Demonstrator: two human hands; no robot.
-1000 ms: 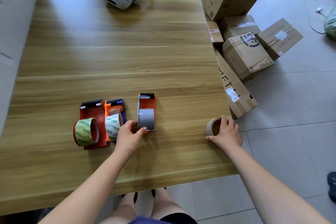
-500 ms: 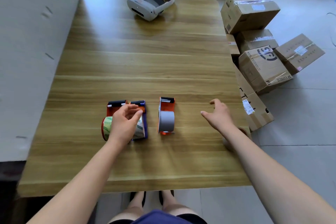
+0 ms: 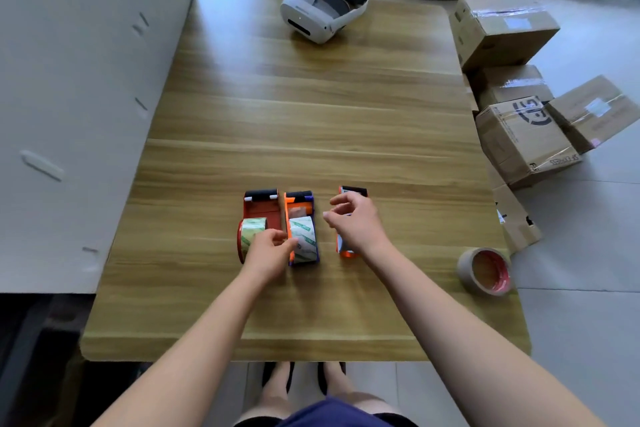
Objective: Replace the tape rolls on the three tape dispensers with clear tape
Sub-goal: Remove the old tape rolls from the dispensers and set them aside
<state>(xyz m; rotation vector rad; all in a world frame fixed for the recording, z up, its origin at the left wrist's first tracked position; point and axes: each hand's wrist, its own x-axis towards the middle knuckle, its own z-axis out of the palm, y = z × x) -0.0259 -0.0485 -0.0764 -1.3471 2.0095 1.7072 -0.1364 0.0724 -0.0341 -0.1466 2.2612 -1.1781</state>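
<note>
Three tape dispensers stand side by side on the wooden table (image 3: pixel 311 107). The left red dispenser (image 3: pixel 261 210) carries a green-printed clear roll (image 3: pixel 251 230). The middle orange-and-purple dispenser (image 3: pixel 300 204) carries a similar roll (image 3: pixel 306 239). My left hand (image 3: pixel 272 251) pinches the middle dispenser's left side, thumb on its roll. The right orange dispenser (image 3: pixel 346 251) is mostly hidden under my right hand (image 3: pixel 353 222), which hovers over it with loosely curled fingers holding nothing. A brown tape roll (image 3: pixel 485 270) lies near the table's right edge.
A white VR headset (image 3: pixel 323 3) sits at the far end of the table. Cardboard boxes (image 3: pixel 519 135) are stacked on the floor to the right. A grey-white cabinet (image 3: pixel 69 97) borders the table's left side.
My right hand swung left from the table's right side to above the right dispenser. My left hand slid back off the middle roll to its near left side.
</note>
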